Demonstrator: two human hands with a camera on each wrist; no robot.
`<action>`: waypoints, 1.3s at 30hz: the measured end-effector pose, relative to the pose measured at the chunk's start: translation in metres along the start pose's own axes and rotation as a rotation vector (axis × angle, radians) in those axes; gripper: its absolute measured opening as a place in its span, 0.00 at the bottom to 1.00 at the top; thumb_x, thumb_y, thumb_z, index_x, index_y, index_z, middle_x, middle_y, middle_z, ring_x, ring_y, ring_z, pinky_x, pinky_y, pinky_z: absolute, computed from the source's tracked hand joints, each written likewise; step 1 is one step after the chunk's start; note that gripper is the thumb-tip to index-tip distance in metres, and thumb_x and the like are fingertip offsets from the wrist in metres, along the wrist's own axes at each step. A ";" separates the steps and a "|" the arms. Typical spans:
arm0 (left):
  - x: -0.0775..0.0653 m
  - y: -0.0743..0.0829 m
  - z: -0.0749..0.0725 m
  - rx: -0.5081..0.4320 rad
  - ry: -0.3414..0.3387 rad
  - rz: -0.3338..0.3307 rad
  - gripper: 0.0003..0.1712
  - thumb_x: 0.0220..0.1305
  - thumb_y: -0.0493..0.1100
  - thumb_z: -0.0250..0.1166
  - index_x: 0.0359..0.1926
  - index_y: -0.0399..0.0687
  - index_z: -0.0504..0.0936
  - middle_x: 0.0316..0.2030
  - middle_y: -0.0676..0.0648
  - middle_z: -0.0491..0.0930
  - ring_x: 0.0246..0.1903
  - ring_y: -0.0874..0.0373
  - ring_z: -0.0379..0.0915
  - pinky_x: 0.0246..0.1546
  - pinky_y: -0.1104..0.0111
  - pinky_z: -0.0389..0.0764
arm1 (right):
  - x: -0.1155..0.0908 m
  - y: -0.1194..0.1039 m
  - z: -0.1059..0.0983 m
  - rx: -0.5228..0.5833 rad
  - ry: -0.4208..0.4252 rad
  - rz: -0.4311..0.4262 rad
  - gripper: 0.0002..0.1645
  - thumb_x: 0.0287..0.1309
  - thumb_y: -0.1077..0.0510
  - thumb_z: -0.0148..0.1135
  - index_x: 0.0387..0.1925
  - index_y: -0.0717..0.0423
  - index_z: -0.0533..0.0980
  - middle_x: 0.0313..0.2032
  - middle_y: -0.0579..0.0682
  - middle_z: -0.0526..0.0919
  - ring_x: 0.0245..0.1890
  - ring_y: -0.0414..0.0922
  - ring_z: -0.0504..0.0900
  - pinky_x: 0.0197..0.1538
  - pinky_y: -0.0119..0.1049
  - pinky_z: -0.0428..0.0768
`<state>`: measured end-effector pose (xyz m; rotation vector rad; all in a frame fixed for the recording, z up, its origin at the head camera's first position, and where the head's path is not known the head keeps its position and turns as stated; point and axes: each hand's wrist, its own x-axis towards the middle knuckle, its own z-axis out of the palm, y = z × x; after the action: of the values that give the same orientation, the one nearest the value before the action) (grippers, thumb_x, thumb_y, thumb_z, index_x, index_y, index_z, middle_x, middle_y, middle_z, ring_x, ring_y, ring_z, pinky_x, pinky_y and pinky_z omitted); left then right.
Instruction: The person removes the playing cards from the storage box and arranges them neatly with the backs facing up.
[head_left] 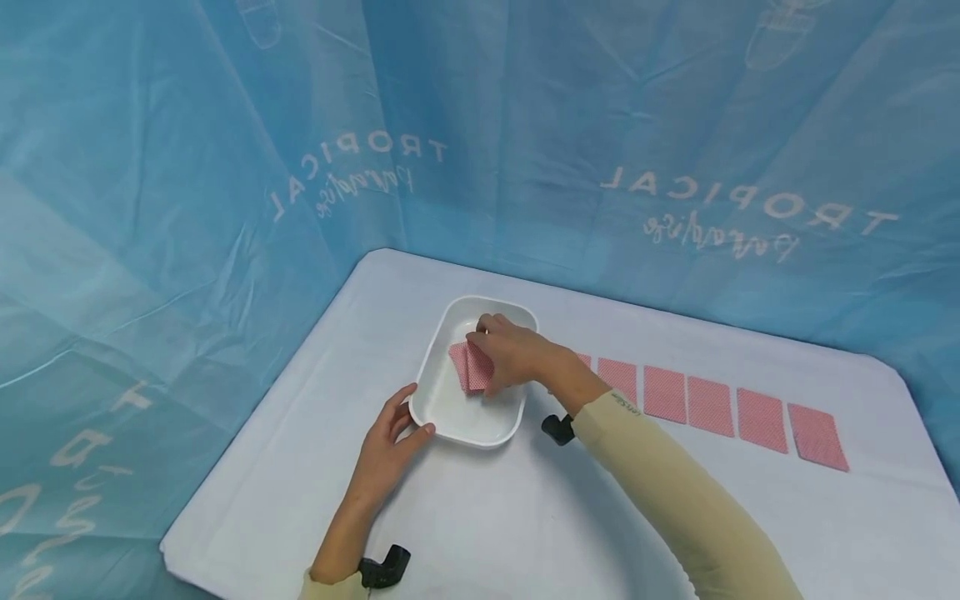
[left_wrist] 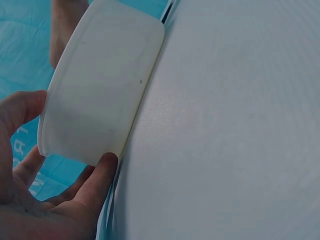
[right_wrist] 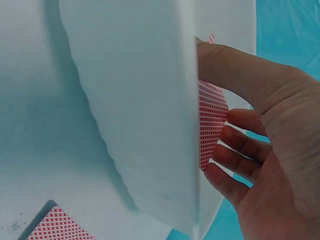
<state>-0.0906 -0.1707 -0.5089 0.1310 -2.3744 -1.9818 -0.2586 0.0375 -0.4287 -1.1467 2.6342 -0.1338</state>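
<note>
A white rectangular tray [head_left: 467, 429] with rounded corners stands on the table. My left hand [head_left: 381, 460] holds its near left corner, fingers along the side and thumb at the near edge. In the left wrist view, fingertips [left_wrist: 107, 162] of that hand rest against the tray's outer wall [left_wrist: 102, 85]. My right hand [head_left: 513, 354] reaches over the tray and grips a red-and-white checked rectangle [head_left: 478, 367] inside it. Another checked piece [head_left: 459, 358] shows just left of it. The tray wall hides part of the held piece [right_wrist: 212, 120] in the right wrist view.
Several matching checked rectangles, the farthest right one [head_left: 819, 437] included, lie in a row right of the tray. My right forearm crosses above the row's left part. A white cover lies over the table [head_left: 300, 400]. Blue printed curtains [head_left: 637, 100] stand behind and at the left.
</note>
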 end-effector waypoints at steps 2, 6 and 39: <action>-0.001 0.006 -0.001 -0.001 -0.011 -0.005 0.38 0.59 0.52 0.70 0.69 0.64 0.64 0.63 0.46 0.69 0.62 0.51 0.66 0.55 0.51 0.72 | -0.001 -0.001 -0.003 0.002 0.004 0.001 0.56 0.36 0.39 0.79 0.68 0.49 0.66 0.57 0.44 0.64 0.56 0.40 0.60 0.49 0.32 0.74; 0.000 0.005 -0.001 -0.008 -0.015 -0.003 0.38 0.60 0.49 0.69 0.69 0.62 0.64 0.62 0.44 0.70 0.62 0.49 0.65 0.56 0.51 0.71 | -0.005 -0.002 -0.007 0.010 0.011 0.003 0.56 0.37 0.39 0.79 0.68 0.50 0.65 0.57 0.45 0.64 0.56 0.41 0.61 0.50 0.33 0.74; -0.002 0.003 0.001 -0.015 -0.023 -0.054 0.39 0.61 0.45 0.69 0.70 0.62 0.62 0.63 0.44 0.68 0.64 0.52 0.63 0.57 0.59 0.71 | -0.045 0.010 -0.029 0.035 0.140 0.015 0.56 0.37 0.39 0.78 0.67 0.53 0.65 0.55 0.46 0.65 0.52 0.41 0.62 0.41 0.31 0.75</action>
<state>-0.0891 -0.1686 -0.5059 0.1746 -2.3949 -2.0349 -0.2442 0.0767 -0.3936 -1.1445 2.7490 -0.2660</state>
